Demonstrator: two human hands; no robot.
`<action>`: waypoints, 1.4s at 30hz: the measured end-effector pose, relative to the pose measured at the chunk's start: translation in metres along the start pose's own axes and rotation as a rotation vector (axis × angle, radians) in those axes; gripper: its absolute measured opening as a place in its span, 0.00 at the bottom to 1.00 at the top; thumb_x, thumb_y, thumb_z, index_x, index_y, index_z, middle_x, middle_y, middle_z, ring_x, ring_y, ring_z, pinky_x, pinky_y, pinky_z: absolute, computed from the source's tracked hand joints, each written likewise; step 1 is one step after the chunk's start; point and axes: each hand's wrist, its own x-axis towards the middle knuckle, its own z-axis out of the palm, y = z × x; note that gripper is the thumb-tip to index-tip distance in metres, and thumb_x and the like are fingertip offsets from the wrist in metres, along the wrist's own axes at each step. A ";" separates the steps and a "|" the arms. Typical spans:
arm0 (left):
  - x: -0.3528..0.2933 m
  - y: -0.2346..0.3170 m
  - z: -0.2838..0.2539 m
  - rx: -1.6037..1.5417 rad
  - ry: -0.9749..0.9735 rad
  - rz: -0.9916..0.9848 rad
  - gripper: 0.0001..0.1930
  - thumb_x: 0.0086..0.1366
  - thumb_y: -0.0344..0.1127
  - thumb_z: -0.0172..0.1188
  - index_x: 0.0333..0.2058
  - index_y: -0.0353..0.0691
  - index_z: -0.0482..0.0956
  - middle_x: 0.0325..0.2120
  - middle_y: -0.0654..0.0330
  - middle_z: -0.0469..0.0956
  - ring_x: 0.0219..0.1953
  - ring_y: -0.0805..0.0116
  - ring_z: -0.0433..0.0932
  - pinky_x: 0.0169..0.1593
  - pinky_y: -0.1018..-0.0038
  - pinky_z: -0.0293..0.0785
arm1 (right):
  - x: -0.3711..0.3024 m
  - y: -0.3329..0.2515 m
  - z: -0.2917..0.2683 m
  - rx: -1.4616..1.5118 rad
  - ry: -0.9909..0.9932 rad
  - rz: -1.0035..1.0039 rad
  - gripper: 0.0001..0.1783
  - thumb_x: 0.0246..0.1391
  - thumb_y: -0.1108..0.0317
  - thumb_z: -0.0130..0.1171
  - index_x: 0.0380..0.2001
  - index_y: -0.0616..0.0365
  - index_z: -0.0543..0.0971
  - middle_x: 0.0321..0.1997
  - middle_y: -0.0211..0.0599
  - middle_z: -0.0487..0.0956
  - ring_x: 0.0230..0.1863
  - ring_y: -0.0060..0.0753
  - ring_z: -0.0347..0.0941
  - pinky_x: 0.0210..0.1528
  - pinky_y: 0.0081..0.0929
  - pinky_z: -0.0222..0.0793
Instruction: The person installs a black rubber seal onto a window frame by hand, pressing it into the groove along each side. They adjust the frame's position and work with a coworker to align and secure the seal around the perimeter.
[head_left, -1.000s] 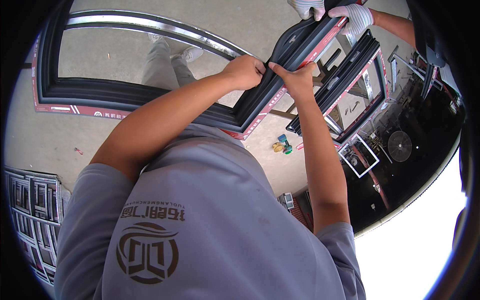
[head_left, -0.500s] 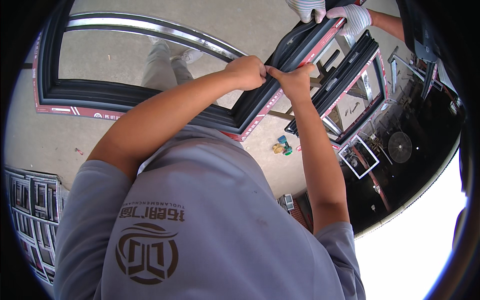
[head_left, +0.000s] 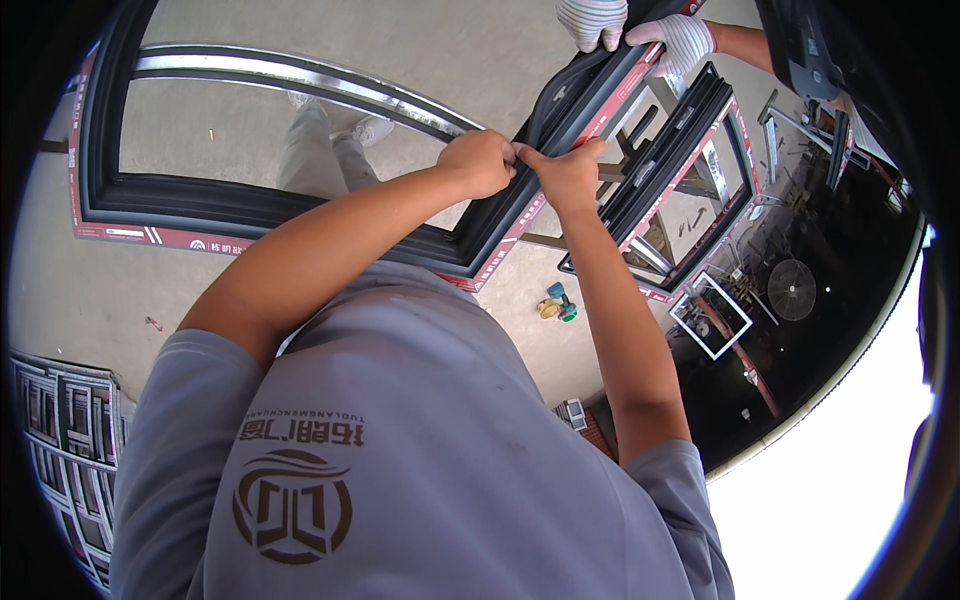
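A dark window frame [head_left: 300, 215] with red protective film on its outer faces stretches across in front of me. Along its right member runs a black rubber seal strip [head_left: 541, 112], which bows up in a loose loop beyond my hands. My left hand [head_left: 478, 164] is closed at the inner edge of this member, fingertips pinching at the strip. Thumb against the strip, my right hand [head_left: 570, 176] wraps over the outer side of the same member, close to the left fingertips. Farther along it, a co-worker's striped gloved hands [head_left: 680, 42] hold the frame and strip.
A second dark frame [head_left: 655, 165] lies to the right on a metal stand. Green-and-blue power tools [head_left: 560, 302] lie on the floor [head_left: 80, 290]. Stacked metal frames [head_left: 70, 430] are at the lower left, a round fan [head_left: 791, 289] and a white square frame [head_left: 711, 315] at right.
The whole view has shifted slightly, so the frame sits a little lower and farther left. Both my hands keep their place on the member, and the gloved hands stay at its far part.
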 end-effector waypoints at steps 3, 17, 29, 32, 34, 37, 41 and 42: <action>0.004 -0.002 0.003 0.085 -0.023 0.004 0.10 0.61 0.37 0.66 0.39 0.42 0.89 0.34 0.49 0.86 0.38 0.48 0.85 0.44 0.59 0.80 | -0.011 0.009 0.011 0.078 0.098 -0.089 0.46 0.38 0.51 0.83 0.42 0.65 0.59 0.37 0.56 0.77 0.36 0.56 0.79 0.41 0.44 0.76; 0.009 0.011 -0.035 -0.394 -0.468 -0.383 0.16 0.67 0.26 0.54 0.53 0.34 0.80 0.46 0.57 0.84 0.46 0.69 0.84 0.57 0.71 0.79 | -0.059 0.011 0.045 0.343 0.253 0.044 0.39 0.41 0.64 0.72 0.53 0.65 0.63 0.54 0.58 0.69 0.53 0.65 0.72 0.55 0.51 0.71; 0.026 0.045 -0.033 0.044 -0.390 -0.366 0.12 0.72 0.36 0.58 0.43 0.32 0.83 0.37 0.56 0.84 0.39 0.68 0.83 0.45 0.72 0.79 | -0.072 0.023 0.056 0.478 0.417 -0.096 0.45 0.40 0.63 0.77 0.59 0.66 0.64 0.49 0.57 0.73 0.49 0.64 0.75 0.48 0.50 0.74; 0.037 0.041 -0.028 0.250 -0.388 -0.201 0.10 0.72 0.32 0.58 0.37 0.30 0.84 0.31 0.56 0.85 0.33 0.69 0.82 0.39 0.70 0.77 | -0.071 0.025 0.058 0.508 0.428 -0.100 0.44 0.41 0.63 0.77 0.58 0.65 0.65 0.47 0.55 0.74 0.48 0.62 0.74 0.47 0.50 0.74; 0.042 0.040 -0.027 0.372 -0.381 -0.127 0.10 0.72 0.32 0.58 0.36 0.30 0.84 0.29 0.56 0.85 0.31 0.69 0.81 0.38 0.70 0.77 | -0.070 0.026 0.061 0.527 0.423 -0.097 0.43 0.42 0.62 0.76 0.58 0.64 0.66 0.48 0.54 0.74 0.49 0.62 0.73 0.49 0.51 0.74; 0.047 0.045 -0.026 0.501 -0.405 -0.106 0.11 0.70 0.31 0.58 0.35 0.29 0.85 0.28 0.54 0.84 0.30 0.67 0.82 0.38 0.68 0.77 | -0.068 0.028 0.065 0.489 0.407 -0.072 0.40 0.42 0.63 0.75 0.56 0.64 0.66 0.46 0.53 0.73 0.48 0.61 0.73 0.48 0.50 0.73; 0.048 0.056 -0.026 0.694 -0.387 -0.034 0.12 0.66 0.36 0.62 0.38 0.33 0.87 0.31 0.50 0.86 0.33 0.58 0.85 0.42 0.64 0.78 | -0.066 0.029 0.067 0.474 0.450 -0.093 0.35 0.42 0.64 0.76 0.49 0.63 0.67 0.41 0.53 0.74 0.43 0.62 0.73 0.44 0.49 0.72; 0.047 0.058 -0.026 0.737 -0.370 -0.009 0.12 0.65 0.38 0.63 0.39 0.35 0.87 0.32 0.49 0.86 0.34 0.56 0.85 0.43 0.63 0.79 | -0.066 0.029 0.067 0.468 0.460 -0.093 0.34 0.42 0.64 0.76 0.47 0.63 0.67 0.39 0.54 0.74 0.41 0.63 0.74 0.43 0.49 0.72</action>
